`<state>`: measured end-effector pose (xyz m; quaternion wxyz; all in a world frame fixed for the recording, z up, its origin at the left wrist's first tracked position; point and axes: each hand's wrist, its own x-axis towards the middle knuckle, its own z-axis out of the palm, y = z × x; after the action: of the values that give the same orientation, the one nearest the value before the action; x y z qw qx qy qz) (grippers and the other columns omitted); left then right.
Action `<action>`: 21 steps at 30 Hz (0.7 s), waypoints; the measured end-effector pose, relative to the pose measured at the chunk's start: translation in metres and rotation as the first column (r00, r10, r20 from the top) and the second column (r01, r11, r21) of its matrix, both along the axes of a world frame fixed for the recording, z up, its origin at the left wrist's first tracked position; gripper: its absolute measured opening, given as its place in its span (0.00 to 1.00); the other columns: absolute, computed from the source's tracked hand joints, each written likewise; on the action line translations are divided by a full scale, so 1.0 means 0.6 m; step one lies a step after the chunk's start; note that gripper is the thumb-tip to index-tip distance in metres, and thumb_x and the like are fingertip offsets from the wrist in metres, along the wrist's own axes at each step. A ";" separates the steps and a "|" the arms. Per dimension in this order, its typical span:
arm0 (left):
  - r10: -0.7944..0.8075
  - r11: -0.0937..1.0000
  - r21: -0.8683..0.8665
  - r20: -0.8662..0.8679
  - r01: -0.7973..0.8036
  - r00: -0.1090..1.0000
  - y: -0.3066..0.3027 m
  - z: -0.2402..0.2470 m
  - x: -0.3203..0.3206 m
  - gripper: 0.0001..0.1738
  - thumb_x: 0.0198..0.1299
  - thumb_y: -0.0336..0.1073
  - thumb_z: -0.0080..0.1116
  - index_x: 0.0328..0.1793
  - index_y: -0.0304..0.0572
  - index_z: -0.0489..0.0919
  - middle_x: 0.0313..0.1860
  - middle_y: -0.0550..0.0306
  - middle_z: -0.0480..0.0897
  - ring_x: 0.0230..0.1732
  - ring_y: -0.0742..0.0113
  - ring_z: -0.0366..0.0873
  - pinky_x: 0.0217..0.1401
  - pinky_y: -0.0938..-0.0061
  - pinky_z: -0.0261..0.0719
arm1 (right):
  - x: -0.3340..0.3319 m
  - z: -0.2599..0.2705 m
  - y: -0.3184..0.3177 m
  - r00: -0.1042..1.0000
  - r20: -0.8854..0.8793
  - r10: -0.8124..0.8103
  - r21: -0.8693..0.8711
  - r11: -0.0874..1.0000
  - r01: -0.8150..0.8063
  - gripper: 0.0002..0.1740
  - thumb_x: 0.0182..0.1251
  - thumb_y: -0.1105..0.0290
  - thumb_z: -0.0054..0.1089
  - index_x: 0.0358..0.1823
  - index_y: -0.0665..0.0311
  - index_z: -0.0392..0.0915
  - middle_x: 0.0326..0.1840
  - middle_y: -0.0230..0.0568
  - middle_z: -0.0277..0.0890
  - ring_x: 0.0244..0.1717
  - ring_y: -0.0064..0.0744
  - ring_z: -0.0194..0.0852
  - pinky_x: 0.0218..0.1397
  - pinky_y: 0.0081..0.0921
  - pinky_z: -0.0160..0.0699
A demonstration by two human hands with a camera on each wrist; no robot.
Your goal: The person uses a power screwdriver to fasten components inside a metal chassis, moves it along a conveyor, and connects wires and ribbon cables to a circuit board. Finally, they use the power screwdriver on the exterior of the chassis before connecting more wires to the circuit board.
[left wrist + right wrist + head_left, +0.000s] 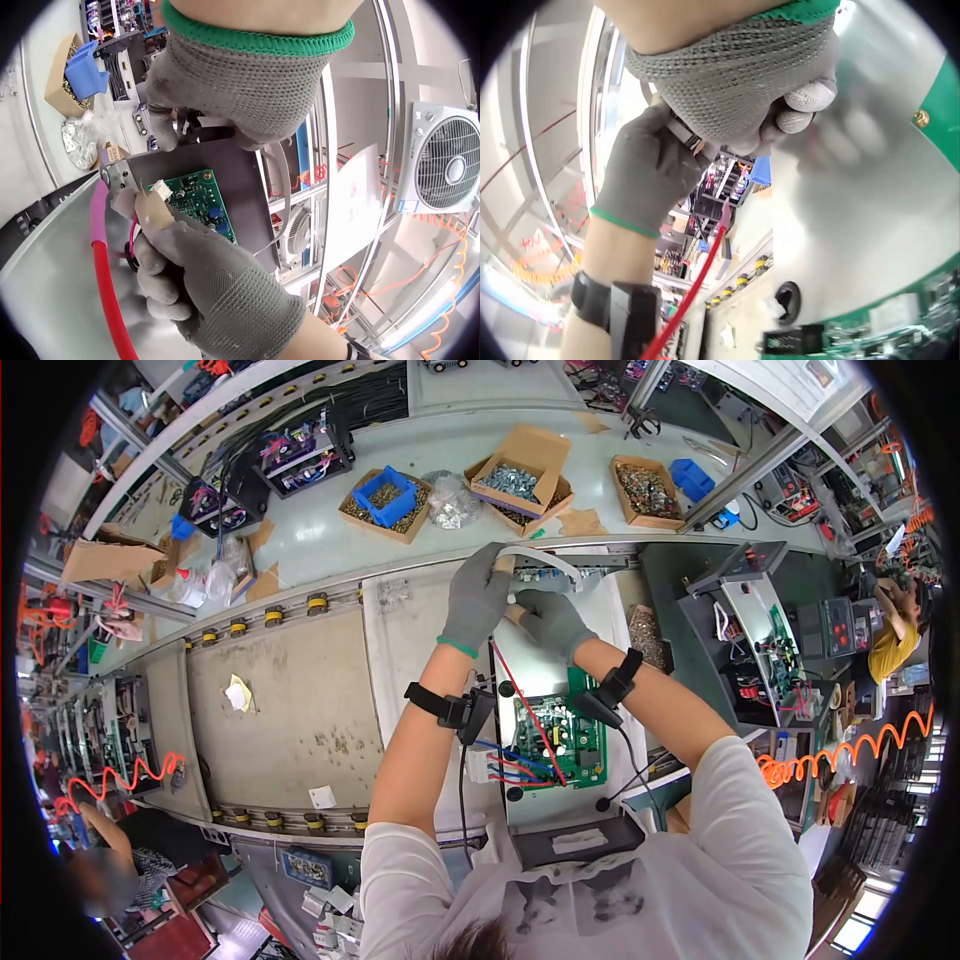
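A bare metal chassis (pixel 540 672) lies in front of me with a green circuit board (pixel 556 732) at its near end. A red wire (pixel 521 698) runs up from that board to the far end. There my gloved left hand (pixel 494 570) grips the top edge of a dark upright plate (pixel 225 169) carrying a small green board (pixel 196 199). My gloved right hand (pixel 524 606) pinches a white connector (pixel 162 192) beside that small board. A white flat cable (pixel 545 556) arches over both hands.
Cardboard boxes of screws (pixel 520 480) and a blue bin (pixel 388 497) sit on the far bench. A conveyor with yellow rollers (pixel 272 616) runs left. Test gear (pixel 760 630) stands to the right, where another worker (pixel 895 638) sits. An orange coiled hose (pixel 850 745) hangs nearby.
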<state>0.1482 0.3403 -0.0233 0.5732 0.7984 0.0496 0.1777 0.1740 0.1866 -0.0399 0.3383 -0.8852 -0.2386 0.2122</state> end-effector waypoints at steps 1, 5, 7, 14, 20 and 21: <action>-0.001 1.000 0.008 -0.010 0.001 1.000 0.000 0.001 0.000 0.21 0.59 0.35 0.50 0.57 0.32 0.74 0.45 0.38 0.80 0.44 0.49 0.79 0.48 0.66 0.75 | -0.005 -0.008 -0.003 0.992 0.123 0.023 -0.038 0.999 -0.019 0.18 0.63 0.60 0.55 0.48 0.64 0.79 0.41 0.54 0.79 0.42 0.52 0.77 0.47 0.38 0.75; -0.019 1.000 0.021 0.025 0.018 1.000 0.002 -0.009 0.001 0.20 0.59 0.34 0.49 0.56 0.33 0.75 0.46 0.38 0.80 0.45 0.48 0.79 0.49 0.65 0.75 | -0.024 0.009 -0.001 0.942 0.322 -0.092 -0.072 0.990 0.122 0.16 0.61 0.66 0.54 0.49 0.62 0.78 0.37 0.52 0.77 0.37 0.54 0.76 0.44 0.40 0.74; -0.005 1.000 0.016 0.026 0.005 1.000 0.000 -0.016 0.004 0.20 0.59 0.35 0.49 0.56 0.33 0.75 0.46 0.38 0.80 0.46 0.47 0.79 0.50 0.64 0.75 | -0.015 -0.021 -0.004 0.886 0.449 -0.118 0.084 0.992 0.089 0.15 0.63 0.66 0.55 0.50 0.61 0.78 0.37 0.49 0.78 0.35 0.48 0.76 0.41 0.38 0.75; 0.034 0.993 0.114 0.070 -0.042 0.997 -0.003 -0.017 0.006 0.17 0.61 0.31 0.48 0.54 0.31 0.74 0.44 0.41 0.80 0.45 0.52 0.79 0.50 0.69 0.74 | -0.014 -0.001 -0.006 0.644 -0.710 -0.286 0.342 0.660 0.669 0.14 0.67 0.66 0.58 0.49 0.66 0.79 0.38 0.33 0.80 0.27 0.15 0.68 0.25 0.15 0.67; -0.001 0.998 0.064 -0.011 0.002 1.000 -0.001 -0.014 0.007 0.19 0.61 0.36 0.49 0.55 0.34 0.75 0.49 0.38 0.79 0.50 0.43 0.76 0.53 0.61 0.73 | -0.015 0.017 -0.001 0.595 -0.692 -0.408 0.227 0.661 0.716 0.12 0.63 0.69 0.62 0.45 0.68 0.79 0.33 0.34 0.81 0.23 0.17 0.73 0.21 0.14 0.66; -0.001 0.998 0.064 -0.011 0.001 1.000 -0.001 -0.014 0.007 0.19 0.61 0.36 0.49 0.55 0.34 0.75 0.49 0.38 0.79 0.50 0.43 0.76 0.53 0.61 0.73 | -0.016 0.021 0.003 0.595 -0.693 -0.407 0.226 0.661 0.716 0.12 0.63 0.69 0.62 0.45 0.68 0.79 0.33 0.34 0.81 0.23 0.17 0.73 0.21 0.14 0.66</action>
<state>0.1521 0.3394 -0.0318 0.5471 0.8174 0.0466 0.1744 0.1646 0.1884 -0.0274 0.6543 -0.6872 0.1366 0.2847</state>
